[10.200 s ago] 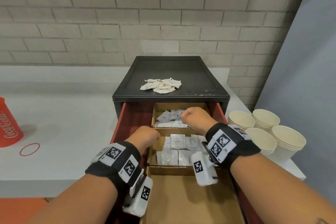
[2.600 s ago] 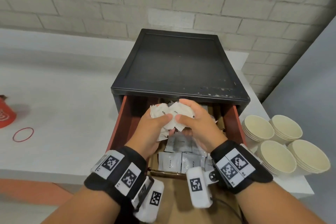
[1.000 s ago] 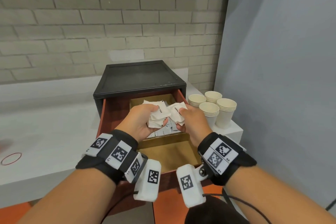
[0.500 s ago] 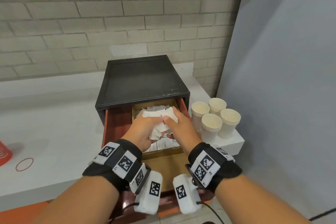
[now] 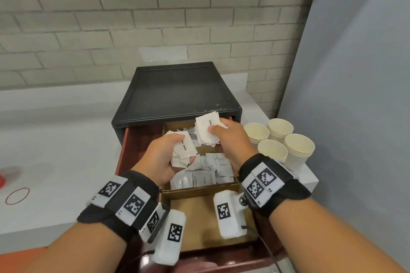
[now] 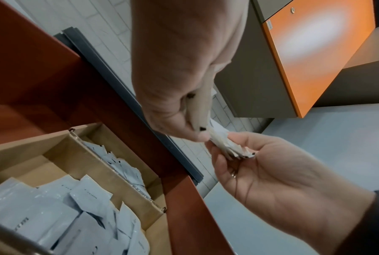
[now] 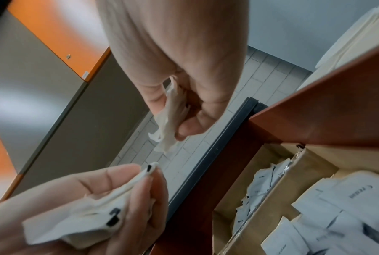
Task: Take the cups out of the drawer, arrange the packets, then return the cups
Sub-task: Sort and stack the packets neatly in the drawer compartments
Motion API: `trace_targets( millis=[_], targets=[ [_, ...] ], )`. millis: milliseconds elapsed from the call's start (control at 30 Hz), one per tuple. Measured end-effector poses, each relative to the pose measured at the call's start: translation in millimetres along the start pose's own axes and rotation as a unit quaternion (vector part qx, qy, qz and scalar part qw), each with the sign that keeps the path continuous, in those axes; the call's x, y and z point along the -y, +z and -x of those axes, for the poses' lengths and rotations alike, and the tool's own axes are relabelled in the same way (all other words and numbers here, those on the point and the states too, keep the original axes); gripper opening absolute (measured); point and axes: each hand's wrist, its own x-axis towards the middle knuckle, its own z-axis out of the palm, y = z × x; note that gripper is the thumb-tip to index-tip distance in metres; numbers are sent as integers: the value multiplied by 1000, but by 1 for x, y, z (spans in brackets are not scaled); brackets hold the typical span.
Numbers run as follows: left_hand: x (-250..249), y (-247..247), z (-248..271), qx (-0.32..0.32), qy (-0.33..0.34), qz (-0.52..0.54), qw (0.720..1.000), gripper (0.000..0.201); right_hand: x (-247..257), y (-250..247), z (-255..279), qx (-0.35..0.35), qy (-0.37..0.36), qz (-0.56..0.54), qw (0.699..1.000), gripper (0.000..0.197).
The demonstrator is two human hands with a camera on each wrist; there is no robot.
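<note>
Both hands hover above the open drawer (image 5: 142, 146), each pinching its own bunch of white packets. The left hand (image 5: 163, 157) has fingers (image 5: 170, 138) curled over a wad of sugar packets (image 5: 183, 150), thumb underneath. The right hand (image 5: 230, 137), at about 1 o'clock from the left one, pinches a second wad (image 5: 206, 133) between thumb and fingers, near the front edge of the black cabinet (image 5: 177, 88). The two bunches are just beside each other but apart. In the left wrist view the left hand (image 6: 175, 96) pinches its packets edge-on, with the right hand (image 6: 271, 172) just below. Inside the drawer a cardboard box (image 5: 199, 190) is split into compartments: the middle one holds more packets (image 5: 202, 175), the far one at 12 o'clock holds a few, and the near one at 6 o'clock shows bare cardboard. Four stacks of paper cups (image 5: 275, 146) stand on the tabletop (image 5: 66, 150) at 3 o'clock from the drawer. A red rubber band (image 5: 17, 195) lies on the tabletop at 9 o'clock.
</note>
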Motion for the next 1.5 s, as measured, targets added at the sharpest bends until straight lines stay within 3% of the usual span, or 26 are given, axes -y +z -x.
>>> trace_targets(
  millis=[67,267,367,500,600,767,833,1000,1200,1500],
  targets=[
    [0,-1,-7,-11,10,4,1000,12,-5,3,-7,-7,5,1,1000,15],
    [3,0,-30,13,-2,20,1000,8,-23,12,-23,11,1,41,999,51],
    [6,1,-38,22,-17,33,999,9,-32,21,-31,54,31,15,998,61],
    [12,-2,-47,36,-6,53,998,12,-40,31,-38,84,58,-16,995,51],
    [16,-8,-56,58,6,56,997,17,-49,39,-41,97,33,34,994,57],
    [15,-12,-61,55,-6,48,997,14,-50,29,-47,59,27,37,997,52],
    [20,-26,-89,35,-2,63,997,21,-58,39,-71,39,41,8,998,59],
    [25,-30,-96,18,3,101,995,41,-47,33,-78,-2,51,-9,999,66],
    [23,-31,-102,45,24,103,993,22,-56,38,-82,65,-3,122,990,42],
    [11,-32,-102,64,10,132,989,14,-60,37,-93,25,-16,185,982,32]
  ],
)
